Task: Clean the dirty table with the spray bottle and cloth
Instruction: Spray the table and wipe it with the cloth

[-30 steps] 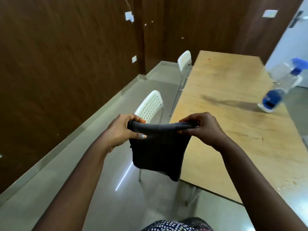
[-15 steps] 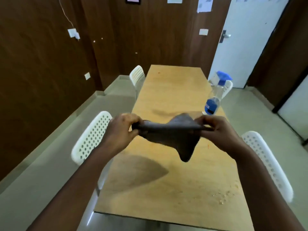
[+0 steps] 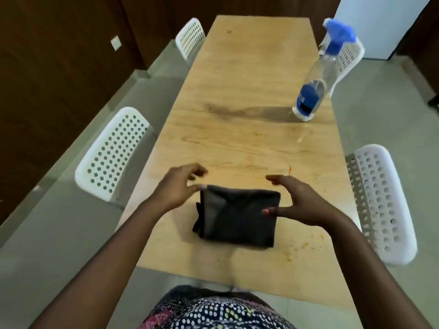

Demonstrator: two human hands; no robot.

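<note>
Folded dark grey cloth (image 3: 237, 222) is lying flat on the near part of the wooden surface (image 3: 251, 67), between the two hands. Left hand (image 3: 178, 188) is hovering at the cloth's far-left corner, fingers (image 3: 197, 170) loosely spread and gripping nothing; the thumb tip looks to be just touching the cloth edge. Right hand (image 3: 301, 203) is sitting at the cloth's right edge, fingers splayed open, thumb lying over the right side of the cloth, not pinching it.

Spray bottle (image 3: 318, 74), clear with blue trigger head and blue label, is standing on the far right of the surface, well apart from both hands.

Progress: early, by my read. Orange crumbs and smears are showing near the right edge by the cloth, small orange marks mid-surface and at the far end, and a dark streak is running left from the bottle base. A few wet-looking spots are sitting near the bottle. No wiped patch is visible. Wiping is left, and probably spraying too.

Versus half a second ago: the cloth was being held up in the air, stretched between both hands' pinching fingers; now it is down on the surface and both hands are letting go. Camera is tilting lower, so less wall and door are showing.

White perforated chairs (image 3: 114, 155) are standing on both sides.
</note>
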